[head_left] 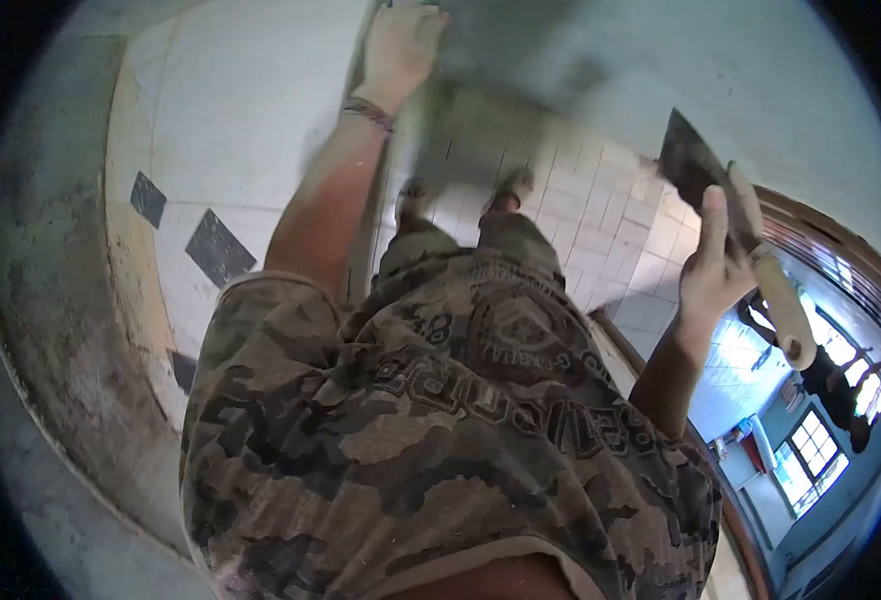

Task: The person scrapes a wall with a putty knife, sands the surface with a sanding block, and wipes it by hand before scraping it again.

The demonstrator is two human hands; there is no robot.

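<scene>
Beige handle [785, 312] and dark metal blade [693, 160] noted: one trowel [739, 215], held in the upper right of the frame. Blade tip points to the upper left; handle end slants to the lower right. Right grip [717, 275] closed around the trowel near where blade and handle meet, thumb lying along the blade. Left grip [405, 48] at the top of the frame, partly curled, beside a grey edge; blurred, so cannot tell whether it has hold of anything. Bracelet [372, 113] on the left wrist.

Centre and bottom: camouflage shirt [440, 420] with printed lettering. Above it, trousers [515, 243] and both feet [510, 190], over pale floor tiles [600, 190]. Left side: white surface [245, 95] with dark diamond-shaped patches [220, 247], next to a stained grey wall [50, 250]. Lower right: window [810, 455] with dark bars, set in a blue-grey wall [865, 475].
</scene>
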